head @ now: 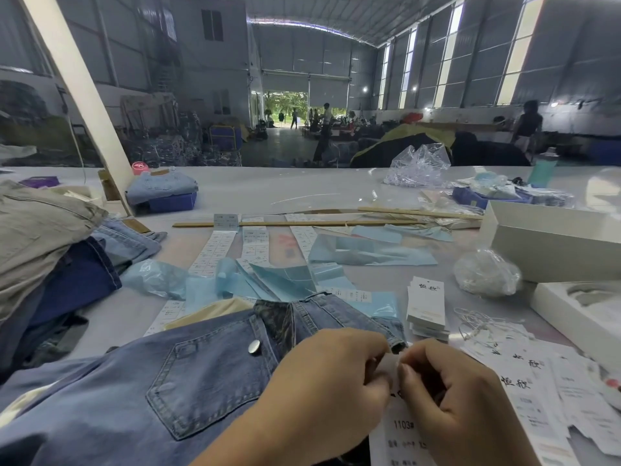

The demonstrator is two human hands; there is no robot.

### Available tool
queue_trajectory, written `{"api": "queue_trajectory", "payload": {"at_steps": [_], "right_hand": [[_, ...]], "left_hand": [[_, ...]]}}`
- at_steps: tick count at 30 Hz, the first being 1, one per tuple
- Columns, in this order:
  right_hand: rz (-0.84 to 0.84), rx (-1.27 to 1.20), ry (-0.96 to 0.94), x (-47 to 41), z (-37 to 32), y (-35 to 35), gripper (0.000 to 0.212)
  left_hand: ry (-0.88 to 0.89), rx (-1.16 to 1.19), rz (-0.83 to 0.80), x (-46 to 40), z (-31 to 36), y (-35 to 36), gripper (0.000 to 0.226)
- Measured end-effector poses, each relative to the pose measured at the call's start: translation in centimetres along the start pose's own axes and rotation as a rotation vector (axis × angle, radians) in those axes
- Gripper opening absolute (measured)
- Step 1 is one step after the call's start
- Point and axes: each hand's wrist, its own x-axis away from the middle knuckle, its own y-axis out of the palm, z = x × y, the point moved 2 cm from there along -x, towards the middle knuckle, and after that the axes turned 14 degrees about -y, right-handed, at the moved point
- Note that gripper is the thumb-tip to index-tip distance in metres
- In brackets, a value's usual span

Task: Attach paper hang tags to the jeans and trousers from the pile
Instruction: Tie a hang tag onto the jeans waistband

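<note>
Both hands meet over the near edge of the table: the left hand [331, 381] and the right hand [447, 391] have their fingers curled in, pinching together at the top of a white paper hang tag [401, 428] that hangs just below them, right against the waistband end of the blue jeans [188, 375] spread under and to the left of the left hand. Whether a string is already through the belt loop is too small to tell. The tag looks light and thin, likely to crease, so it is best held by its top edge near the hole; the denim seems heavy and limp, and should be steadied at the waistband rather than lifted. Just beyond the right hand stands a stack of blank tags [426, 306], with loose white strings [484, 326] to its right and finished printed tags [524, 381] lying beside the right hand. The pile of trousers [43, 250] waits well to the left of the left hand. Blue plastic sheets [292, 280] and label strips [211, 252] clutter the table beyond the jeans, yet nothing blocks the fingers.
</note>
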Motion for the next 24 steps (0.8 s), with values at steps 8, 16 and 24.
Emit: {"api": "queue_trajectory", "payload": {"at_steps": [8, 16, 24], "right_hand": [[0.106, -0.011, -0.07, 0.2, 0.0, -0.2, 0.009], [0.148, -0.032, -0.096, 0.5, -0.2, -0.4, 0.007], [0.217, -0.019, -0.118, 0.2, -0.1, -0.4, 0.008]], "left_hand": [[0.112, -0.068, -0.088, -0.2, 1.5, -0.9, 0.019], [0.009, 0.277, -0.204, -1.2, 1.4, -1.0, 0.019], [0.006, 0.396, -0.165, -2.1, 0.7, 0.5, 0.027]]}}
